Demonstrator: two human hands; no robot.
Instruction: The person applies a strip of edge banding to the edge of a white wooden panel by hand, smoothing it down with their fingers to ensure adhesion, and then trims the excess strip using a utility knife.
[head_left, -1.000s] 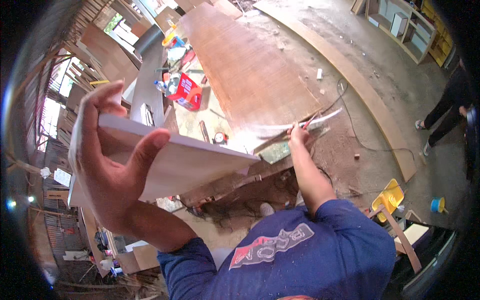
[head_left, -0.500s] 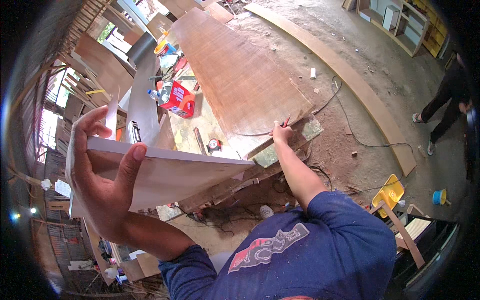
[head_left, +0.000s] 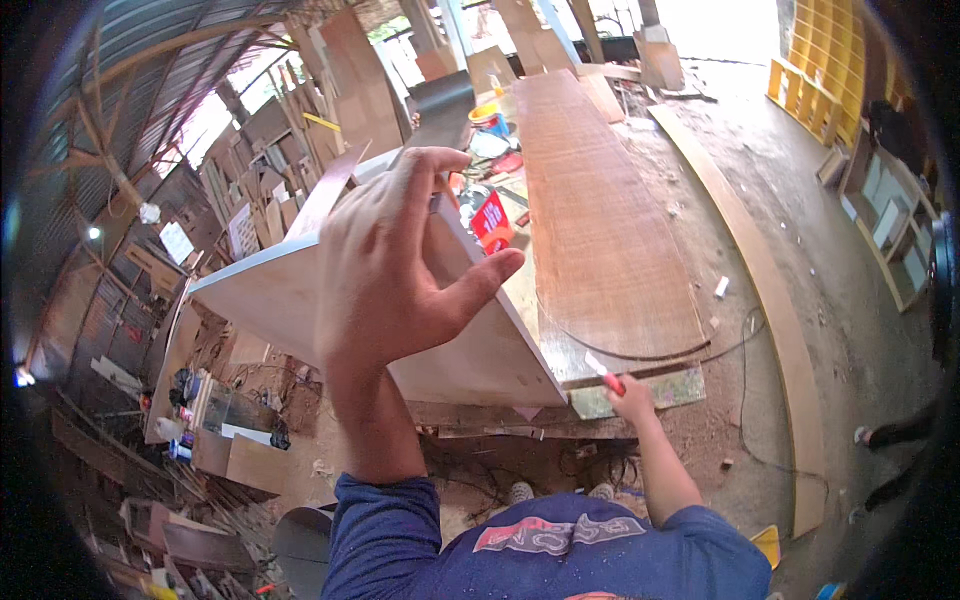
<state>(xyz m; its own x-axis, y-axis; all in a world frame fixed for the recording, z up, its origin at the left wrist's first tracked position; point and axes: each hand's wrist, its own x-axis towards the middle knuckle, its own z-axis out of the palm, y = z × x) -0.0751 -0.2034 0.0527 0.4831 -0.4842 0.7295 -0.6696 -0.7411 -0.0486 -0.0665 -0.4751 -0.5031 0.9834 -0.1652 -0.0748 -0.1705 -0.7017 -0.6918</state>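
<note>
My left hand (head_left: 385, 280) is raised at the middle, fingers curled over the upper edge of a white panel (head_left: 505, 355) that stands tilted over the workbench. To its right, my right hand (head_left: 632, 402) holds a red-handled tool (head_left: 612, 382) with a pale end, low by the near end of a long brown board (head_left: 605, 200). A dark curved line, perhaps a thin strip, crosses that board's near end. Behind the panel are a red container (head_left: 490, 220), partly hidden by my left hand, and a yellow bucket (head_left: 485, 115).
A long narrow plank (head_left: 760, 280) and a cable (head_left: 741, 430) lie on the floor at the right, near another person's dark-clothed legs (head_left: 890, 435). An open cabinet (head_left: 890, 220) and a yellow grid frame (head_left: 810, 90) stand farther back. Offcuts (head_left: 260, 180) lean at the left.
The view has tilted up and swung left. My left hand and the panel appear higher and more central. My right hand has come lower in the picture, just off the board's near end.
</note>
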